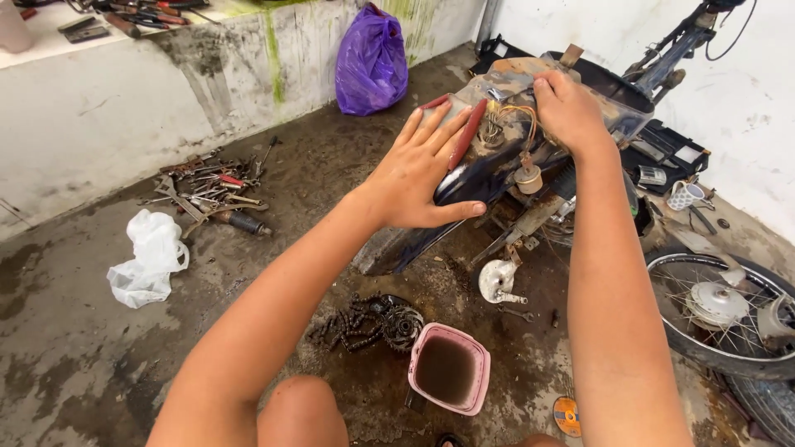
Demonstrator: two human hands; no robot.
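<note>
My left hand (422,170) lies flat, fingers spread, on the motorcycle rear body (489,165); right hand (567,108) curled, gripping its top edge. Steadying stage; next needs firm two-handed hold.

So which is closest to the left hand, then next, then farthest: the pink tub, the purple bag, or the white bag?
1. Pink tub, on the floor below the left hand.
2. Purple bag, by the wall, above it.
3. White bag, far left on the floor.

Purple bag (371,62) against wall; white bag (149,258), scattered tools (211,192) on floor; pink tub (450,369) beside chain (368,321)
</note>
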